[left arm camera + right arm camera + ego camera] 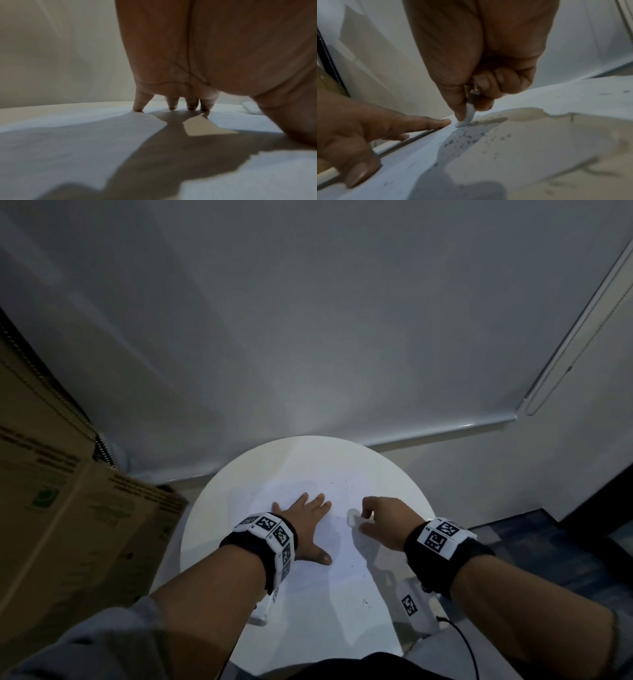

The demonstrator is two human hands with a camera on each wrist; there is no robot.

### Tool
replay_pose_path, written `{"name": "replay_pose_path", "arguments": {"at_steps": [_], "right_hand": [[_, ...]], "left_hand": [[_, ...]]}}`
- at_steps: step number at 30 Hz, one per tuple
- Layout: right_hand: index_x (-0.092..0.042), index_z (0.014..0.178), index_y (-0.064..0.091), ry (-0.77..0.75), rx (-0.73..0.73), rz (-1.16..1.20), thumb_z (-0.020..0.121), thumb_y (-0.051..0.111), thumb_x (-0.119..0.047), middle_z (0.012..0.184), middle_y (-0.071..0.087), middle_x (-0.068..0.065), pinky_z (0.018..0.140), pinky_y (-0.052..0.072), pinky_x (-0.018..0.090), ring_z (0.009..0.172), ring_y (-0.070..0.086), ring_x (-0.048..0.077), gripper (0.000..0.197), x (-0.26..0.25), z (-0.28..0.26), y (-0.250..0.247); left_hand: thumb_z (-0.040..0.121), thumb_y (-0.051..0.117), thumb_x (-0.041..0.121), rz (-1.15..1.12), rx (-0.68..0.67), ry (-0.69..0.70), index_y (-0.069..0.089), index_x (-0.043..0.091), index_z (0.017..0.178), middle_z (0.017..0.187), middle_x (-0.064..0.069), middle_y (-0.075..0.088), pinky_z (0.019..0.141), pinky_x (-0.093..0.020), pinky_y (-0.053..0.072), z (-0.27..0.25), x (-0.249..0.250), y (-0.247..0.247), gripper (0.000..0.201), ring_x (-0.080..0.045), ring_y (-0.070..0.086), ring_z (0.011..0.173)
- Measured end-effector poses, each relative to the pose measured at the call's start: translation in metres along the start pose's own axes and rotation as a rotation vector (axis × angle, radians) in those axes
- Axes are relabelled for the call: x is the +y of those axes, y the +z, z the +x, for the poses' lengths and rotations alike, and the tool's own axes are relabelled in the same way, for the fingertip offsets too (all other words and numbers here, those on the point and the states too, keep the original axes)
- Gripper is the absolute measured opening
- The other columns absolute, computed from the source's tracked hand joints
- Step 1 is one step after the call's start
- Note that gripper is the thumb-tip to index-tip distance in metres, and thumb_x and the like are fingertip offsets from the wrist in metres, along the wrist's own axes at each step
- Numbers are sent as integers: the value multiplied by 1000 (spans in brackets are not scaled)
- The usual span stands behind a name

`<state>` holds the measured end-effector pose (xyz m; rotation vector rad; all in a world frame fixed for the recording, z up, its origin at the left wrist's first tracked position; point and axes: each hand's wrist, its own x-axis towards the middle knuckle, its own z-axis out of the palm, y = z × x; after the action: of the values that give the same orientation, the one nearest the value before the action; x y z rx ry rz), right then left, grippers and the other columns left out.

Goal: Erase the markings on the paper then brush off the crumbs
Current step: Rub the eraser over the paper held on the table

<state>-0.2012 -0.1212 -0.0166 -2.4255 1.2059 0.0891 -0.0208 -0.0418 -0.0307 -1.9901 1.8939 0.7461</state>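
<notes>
A white sheet of paper [342,570] lies on a round white table [212,515]. My left hand [305,525] lies flat on the paper with fingers spread, its fingertips [172,106] pressing down. My right hand [376,518] pinches a small white eraser [354,520] between thumb and fingers, just right of the left hand. In the right wrist view the eraser [467,117] has its tip on the paper [419,169]. Dark eraser crumbs [465,136] lie scattered near it, with a few specks [366,601] further along the sheet.
A large cardboard box [68,508] stands at the left of the table. A white wall with a rail [428,433] runs behind it. A black cable [466,642] hangs by my right forearm. Dark floor shows at the right.
</notes>
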Motion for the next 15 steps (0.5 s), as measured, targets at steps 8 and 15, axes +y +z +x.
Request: {"name": "replay_pose_path", "arguments": {"at_steps": [8,15], "right_hand": [[-11,101,59,34,7,-32,87,59,-23,98,62,9,68,32,25,92,55,26,18,0,-1,-6],[-14,95,59,-65,-44,2,86,61,-25,98,64,6,67,32,25,93,58,24,14,-4,-11,9]], "left_hand": [[83,63,61,-3,-8,-11,-9,26,155,162,11,-18,114,-67,7,2,3,-1,108,-18,-14,149],[83,63,62,-5,-8,-20,-10,26,155,162,11,-18,113,-67,8,3,3,-1,109,-17,-14,149]]}}
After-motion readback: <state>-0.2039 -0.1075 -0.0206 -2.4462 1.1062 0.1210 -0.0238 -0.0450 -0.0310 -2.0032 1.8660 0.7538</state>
